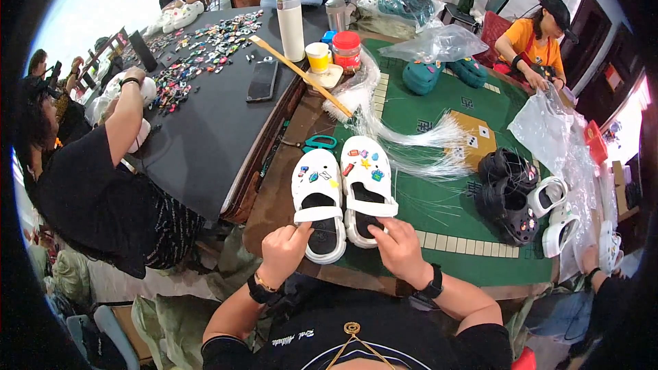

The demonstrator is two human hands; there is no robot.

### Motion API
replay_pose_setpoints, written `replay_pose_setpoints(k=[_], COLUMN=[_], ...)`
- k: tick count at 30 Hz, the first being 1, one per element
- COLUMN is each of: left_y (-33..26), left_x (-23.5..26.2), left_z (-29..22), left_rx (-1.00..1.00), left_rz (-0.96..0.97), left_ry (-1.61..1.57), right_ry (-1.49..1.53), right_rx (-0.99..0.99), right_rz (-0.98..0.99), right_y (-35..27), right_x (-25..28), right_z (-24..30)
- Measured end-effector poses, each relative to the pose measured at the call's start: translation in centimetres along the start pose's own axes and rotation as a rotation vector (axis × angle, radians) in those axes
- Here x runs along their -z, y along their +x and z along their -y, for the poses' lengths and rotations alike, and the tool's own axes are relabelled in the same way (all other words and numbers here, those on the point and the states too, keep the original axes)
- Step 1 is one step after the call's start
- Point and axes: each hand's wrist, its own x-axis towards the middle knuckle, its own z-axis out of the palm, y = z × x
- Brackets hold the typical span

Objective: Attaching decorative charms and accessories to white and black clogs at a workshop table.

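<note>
Two white clogs lie side by side in front of me, toes pointing away, with black insoles and colourful shoe charms on their uppers. My left hand point(283, 249) is closed on the rim of the left clog point(315, 163), thumb near its heel opening. Around the heel edge of the right clog point(372, 152), by its strap, the fingers of my right hand point(400, 247) are closed too. Just beyond the left clog are teal-handled scissors point(320, 142). A bundle of white plastic strands point(411, 133) spreads out past the right clog's toe.
Black clogs point(510, 212) and smaller white clogs point(561, 229) stand at right; teal clogs point(421, 79) lie farther back. A wooden stick point(301, 75), a white bottle point(290, 31), a red-lidded jar point(347, 48) and a phone point(262, 80) sit near piled charms point(205, 48). Several people work around.
</note>
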Motion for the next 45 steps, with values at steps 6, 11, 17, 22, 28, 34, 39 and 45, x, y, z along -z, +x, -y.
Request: replay_pose_setpoints(k=[6,11,17,22,28,34,39,45], left_y=[0.2,-0.7,-0.6,1.4,2.2,5.3,8.1,10.3], left_x=[-0.1,0.7,-0.4,-3.0,-4.4,-3.1,-2.2,-1.4], left_z=[0.0,0.2,3.4,4.7,6.3,4.9,3.2,0.7], left_rx=[0.006,0.197,0.837,1.233,1.071,1.019,0.886,0.744], left_rz=[-0.048,-0.148,-0.089,0.195,0.052,-0.089,-0.087,0.032], left_ry=[-0.051,-0.311,-0.746,-1.094,-1.118,-1.161,-1.263,-1.238], right_ry=[0.004,0.075,0.263,0.844,0.975,0.907,1.115,0.936], right_rx=[-0.047,0.024,-0.319,-0.934,-0.913,-0.795,-0.709,-0.537], right_rz=[-0.011,-0.054,-0.167,-0.068,-0.106,-0.275,-0.312,-0.111], right_y=[0.9,-0.2,-0.7,1.1,2.9,5.1,9.4,10.4], right_x=[-0.8,-0.1,1.1,-0.3,-2.9,-2.5,-0.5,-1.1], right_z=[-0.2,-0.7,-2.9,-6.5,-8.7,-9.8,-6.3,-3.7])
